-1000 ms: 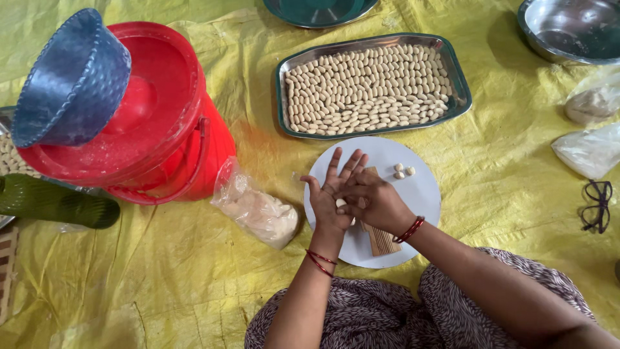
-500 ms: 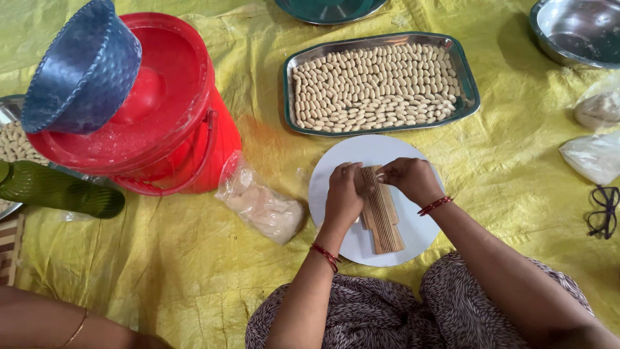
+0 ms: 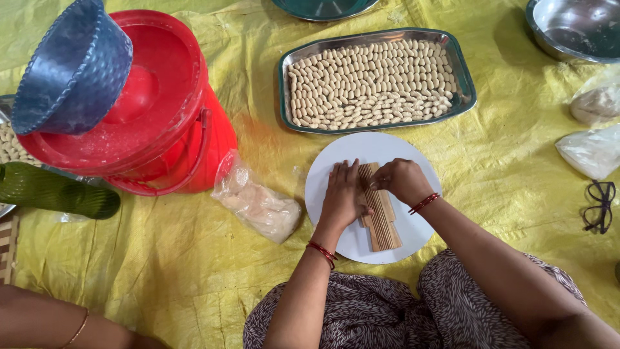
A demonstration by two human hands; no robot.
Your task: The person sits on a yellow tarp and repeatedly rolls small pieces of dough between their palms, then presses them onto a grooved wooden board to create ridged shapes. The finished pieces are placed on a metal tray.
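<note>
On the yellow plastic sheet (image 3: 194, 271), a ridged wooden board (image 3: 380, 210) was steadied under the flat, unclenched left hand (image 3: 342, 197) on a round white plate (image 3: 323, 187), while something too small to tell was pinched against it by the right hand (image 3: 402, 181), as if for shaping.

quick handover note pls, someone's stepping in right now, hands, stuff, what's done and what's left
Left hand: flat, palm down on the round white plate, beside the ridged wooden board.
Right hand: fingers curled, pressing on the board's top end; whatever is under them is hidden.
Done: the rectangular steel tray is nearly full of small ridged dough pieces.
Left: dough in the clear plastic bag beside the plate.
</note>
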